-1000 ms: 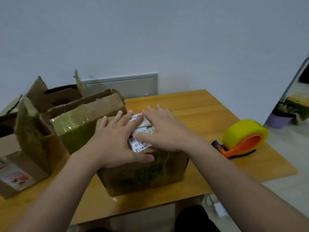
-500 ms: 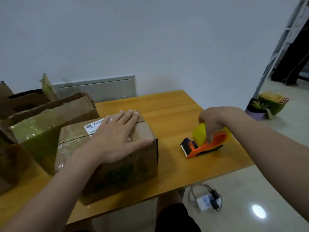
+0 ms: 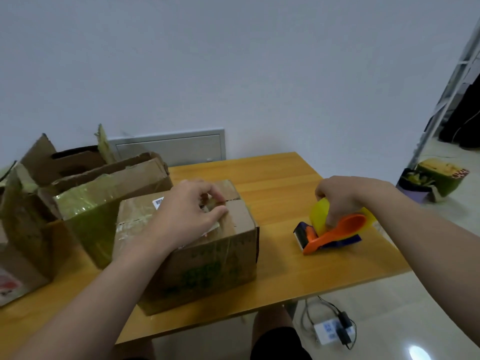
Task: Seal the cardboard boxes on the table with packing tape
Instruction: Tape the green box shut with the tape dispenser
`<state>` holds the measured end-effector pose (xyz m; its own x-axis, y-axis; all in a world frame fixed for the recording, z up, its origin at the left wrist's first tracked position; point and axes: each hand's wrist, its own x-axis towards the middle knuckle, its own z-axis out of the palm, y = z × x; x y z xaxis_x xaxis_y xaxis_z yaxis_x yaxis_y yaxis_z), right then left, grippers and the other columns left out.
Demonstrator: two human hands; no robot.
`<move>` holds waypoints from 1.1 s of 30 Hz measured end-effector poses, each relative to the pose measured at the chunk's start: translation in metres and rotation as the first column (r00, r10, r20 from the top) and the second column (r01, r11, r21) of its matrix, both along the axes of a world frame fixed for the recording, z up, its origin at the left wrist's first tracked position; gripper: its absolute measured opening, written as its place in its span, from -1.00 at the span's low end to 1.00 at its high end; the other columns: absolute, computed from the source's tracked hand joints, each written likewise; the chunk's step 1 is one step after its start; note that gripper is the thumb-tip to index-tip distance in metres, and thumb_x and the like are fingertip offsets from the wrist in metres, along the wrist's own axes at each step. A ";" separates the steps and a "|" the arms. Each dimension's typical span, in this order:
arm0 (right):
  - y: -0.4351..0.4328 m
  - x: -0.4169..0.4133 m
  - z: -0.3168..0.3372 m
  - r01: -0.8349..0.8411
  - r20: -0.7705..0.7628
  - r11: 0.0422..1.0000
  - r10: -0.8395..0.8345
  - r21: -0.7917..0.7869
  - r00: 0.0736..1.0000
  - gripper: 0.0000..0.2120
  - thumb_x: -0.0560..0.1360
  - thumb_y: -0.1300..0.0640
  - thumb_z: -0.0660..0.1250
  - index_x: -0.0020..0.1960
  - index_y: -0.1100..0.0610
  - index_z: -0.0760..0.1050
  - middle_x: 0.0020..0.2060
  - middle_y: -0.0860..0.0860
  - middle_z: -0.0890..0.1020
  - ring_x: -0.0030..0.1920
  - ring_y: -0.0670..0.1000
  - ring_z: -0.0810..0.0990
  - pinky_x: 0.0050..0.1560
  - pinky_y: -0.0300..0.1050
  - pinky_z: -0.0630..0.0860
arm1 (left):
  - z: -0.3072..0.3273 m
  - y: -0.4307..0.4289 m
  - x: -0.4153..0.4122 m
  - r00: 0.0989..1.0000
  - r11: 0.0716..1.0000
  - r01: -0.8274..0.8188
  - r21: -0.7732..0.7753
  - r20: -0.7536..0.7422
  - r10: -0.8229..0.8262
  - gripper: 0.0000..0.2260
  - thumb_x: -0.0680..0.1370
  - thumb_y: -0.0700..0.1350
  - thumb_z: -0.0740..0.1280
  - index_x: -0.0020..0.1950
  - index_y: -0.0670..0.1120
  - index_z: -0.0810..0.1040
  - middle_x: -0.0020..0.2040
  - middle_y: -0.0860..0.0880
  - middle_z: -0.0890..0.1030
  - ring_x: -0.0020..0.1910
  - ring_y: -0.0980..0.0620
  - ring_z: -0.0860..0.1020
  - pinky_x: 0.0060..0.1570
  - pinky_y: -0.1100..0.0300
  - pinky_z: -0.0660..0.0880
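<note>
Far left of the table (image 3: 275,175) sat a bunch of open boxes (image 3: 85,211), flaps up, one wrapped in greenish tape. Just right of them, touching or nearly so, was the closed box (image 3: 207,268), long side running left to right with the right end angled a bit away from the person. The flap seam ran the same way along the top.

The left hand (image 3: 187,211) was palm-down on top of that box, fingers bent, fingertips right at the seam and thumb lying along the lid. Couldn't tell if it was actually pinching anything there or just pressing.

Past a strip of bare table came the tape dispenser (image 3: 337,233), lying on the tabletop near the right edge. Its length went left to right, with the cutter end pointing at the box. The right hand (image 3: 337,201) came down from above with its fingers wrapped around the yellow tape roll (image 3: 318,214), a proper grip. The two hands were well apart.
</note>
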<state>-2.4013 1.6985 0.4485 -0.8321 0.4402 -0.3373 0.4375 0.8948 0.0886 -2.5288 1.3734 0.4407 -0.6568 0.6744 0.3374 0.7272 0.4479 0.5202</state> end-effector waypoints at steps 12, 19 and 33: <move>0.009 0.029 0.068 -0.159 -0.449 0.953 0.028 -0.257 0.893 -0.47 0.01 -0.24 0.56 -0.16 0.03 0.56 -0.28 -0.03 0.63 -0.24 0.03 0.61 -0.29 -0.02 0.47 | 0.003 0.006 -0.007 0.999 0.999 0.014 -0.032 -0.035 -0.015 -0.81 0.49 0.13 0.53 0.05 0.16 0.65 -0.04 0.23 0.63 0.00 0.16 0.57 -0.06 0.12 0.56; -0.041 0.003 0.093 -0.471 -0.707 0.796 0.078 -0.381 0.703 -0.51 0.13 -0.16 0.62 -0.07 0.05 0.59 -0.17 0.03 0.64 -0.13 0.14 0.63 -0.24 0.03 0.51 | 0.019 -0.006 -0.007 0.944 0.931 -0.019 0.365 0.314 -0.104 -0.62 0.59 0.28 0.25 0.14 0.05 0.66 0.00 0.09 0.72 0.00 0.16 0.67 0.06 0.10 0.63; -0.122 -0.063 0.113 -0.696 -0.761 0.576 0.183 -0.430 0.622 -0.50 0.16 -0.15 0.64 -0.05 0.08 0.59 -0.09 0.08 0.65 -0.05 0.18 0.65 -0.16 0.12 0.55 | 0.042 -0.061 -0.008 0.834 0.640 -0.177 0.747 0.460 -0.306 -0.66 0.48 0.31 0.39 -0.25 0.07 0.68 -0.32 0.02 0.61 -0.34 0.06 0.59 -0.30 0.23 0.59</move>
<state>-2.4642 1.5766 0.5612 -0.9451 -0.1677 0.2804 -0.3183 0.6657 -0.6749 -2.5365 1.3124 0.4831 -0.8436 0.3948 0.3640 0.2551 -0.3019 0.9186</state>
